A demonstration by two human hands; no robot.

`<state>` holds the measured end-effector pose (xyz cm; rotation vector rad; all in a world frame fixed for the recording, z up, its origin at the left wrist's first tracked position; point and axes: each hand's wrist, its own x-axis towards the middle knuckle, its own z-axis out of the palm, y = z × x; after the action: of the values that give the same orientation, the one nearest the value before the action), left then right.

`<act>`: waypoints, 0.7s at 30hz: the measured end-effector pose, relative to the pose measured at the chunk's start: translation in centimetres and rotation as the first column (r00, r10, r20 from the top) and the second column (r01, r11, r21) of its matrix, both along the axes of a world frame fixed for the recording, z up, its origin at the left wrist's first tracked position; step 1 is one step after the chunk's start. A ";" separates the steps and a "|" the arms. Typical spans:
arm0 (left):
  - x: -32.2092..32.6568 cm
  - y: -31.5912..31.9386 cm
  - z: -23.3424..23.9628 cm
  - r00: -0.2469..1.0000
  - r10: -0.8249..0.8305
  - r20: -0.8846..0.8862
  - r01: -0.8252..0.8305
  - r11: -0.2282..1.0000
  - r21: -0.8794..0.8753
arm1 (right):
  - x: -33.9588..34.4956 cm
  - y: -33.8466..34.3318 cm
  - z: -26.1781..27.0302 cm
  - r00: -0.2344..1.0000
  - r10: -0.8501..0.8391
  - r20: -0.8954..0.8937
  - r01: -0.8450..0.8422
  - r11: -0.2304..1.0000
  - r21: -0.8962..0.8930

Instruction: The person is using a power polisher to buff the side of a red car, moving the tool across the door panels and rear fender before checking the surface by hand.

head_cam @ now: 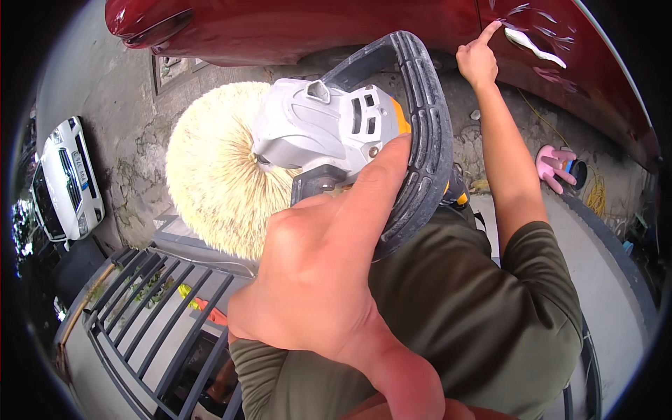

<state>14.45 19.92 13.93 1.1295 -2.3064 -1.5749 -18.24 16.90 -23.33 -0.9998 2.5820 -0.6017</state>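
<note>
My left hand (320, 273), large and near the camera, grips a grey-and-yellow power polisher (310, 121) by its body. A round, cream-coloured wool polishing pad (215, 173) is fitted on the polisher's head, and a black loop handle (428, 131) arches over its right side. My right hand (479, 63) reaches out with the index finger extended and the other fingers curled. Its fingertip is at the red car's body panel (572, 31), beside a thick white streak of paste (534, 48). Several thinner pale smears surround that streak. The polisher's rear is partly hidden.
A dark metal railing (157, 315) stands at lower left, with plants and orange and yellow-green items behind it. A white car (68, 178) is parked at far left. At right, a pink glove (555, 165) rests against a black round object (578, 175) near a coiled yellow cord (597, 197).
</note>
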 end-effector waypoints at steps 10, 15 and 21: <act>0.4 0.5 -0.3 1.000 0.014 -0.017 -0.016 0.990 -0.139 | 0.2 0.6 1.1 0.989 0.126 -0.073 -0.109 0.972 0.209; 0.2 -1.1 -2.3 0.982 -0.068 -0.177 0.032 0.979 -0.199 | 0.0 0.4 1.5 0.961 0.191 -0.198 -0.200 0.979 -0.025; -1.2 -2.4 -0.7 0.982 -0.133 -0.132 0.107 0.976 -0.189 | -1.7 1.9 0.8 0.990 0.105 -0.098 -0.107 0.994 -0.009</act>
<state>13.23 17.48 13.28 0.8211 -2.4026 -1.3975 -19.92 18.77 -22.53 -1.1908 2.5906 -0.5578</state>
